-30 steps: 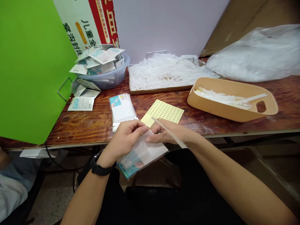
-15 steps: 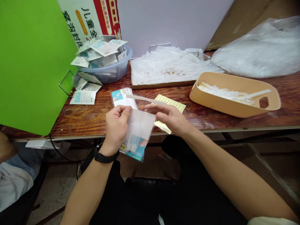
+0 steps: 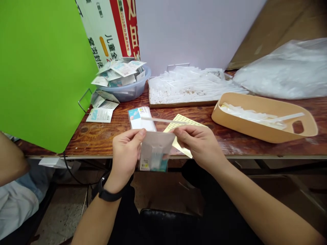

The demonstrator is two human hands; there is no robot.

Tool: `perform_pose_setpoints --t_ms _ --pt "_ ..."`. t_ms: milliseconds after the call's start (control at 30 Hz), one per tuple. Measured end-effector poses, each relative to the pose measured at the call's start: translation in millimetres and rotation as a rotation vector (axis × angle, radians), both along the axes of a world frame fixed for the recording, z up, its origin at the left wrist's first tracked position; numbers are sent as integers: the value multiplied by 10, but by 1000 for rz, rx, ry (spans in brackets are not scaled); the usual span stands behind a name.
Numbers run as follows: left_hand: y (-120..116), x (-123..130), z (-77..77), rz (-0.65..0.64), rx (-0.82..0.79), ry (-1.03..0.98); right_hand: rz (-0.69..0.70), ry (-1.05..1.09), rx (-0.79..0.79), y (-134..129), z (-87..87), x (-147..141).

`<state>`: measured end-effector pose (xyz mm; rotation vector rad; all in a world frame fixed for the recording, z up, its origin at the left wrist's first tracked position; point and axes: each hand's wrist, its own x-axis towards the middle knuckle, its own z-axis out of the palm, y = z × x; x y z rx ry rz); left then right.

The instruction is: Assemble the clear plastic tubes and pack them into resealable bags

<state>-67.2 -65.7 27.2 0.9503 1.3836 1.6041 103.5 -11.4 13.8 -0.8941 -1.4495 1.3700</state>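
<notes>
From my head view, my left hand (image 3: 126,154) and right hand (image 3: 200,146) are both closed in a pinch on the top edge of a clear plastic sleeve (image 3: 155,151), held up just over the table's edge, with a printed card showing through the film. A thin white plastic strip (image 3: 160,120) seems to run from my right fingers (image 3: 180,131) behind the sleeve. An even pinch on both sides should keep the soft film from creasing. Behind it lie a yellow sticker sheet (image 3: 182,119) and another packet (image 3: 139,119) on the glossy, grainy wooden table (image 3: 89,139) — beyond them, a tan tray (image 3: 245,126) of white strips.
</notes>
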Motion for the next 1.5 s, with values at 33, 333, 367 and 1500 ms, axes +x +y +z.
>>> perform_pose_setpoints --t_ms 33,333,367,1500 --pt "-46 11 34 -26 -29 -30 9 1 -20 -41 30 3" --pt "-597 321 169 339 298 370 -205 -81 589 -584 282 163" --pt "-623 359 158 404 356 405 -206 -77 650 -612 279 175" --pt "189 53 -89 7 111 -468 195 187 -195 -56 -89 -89"
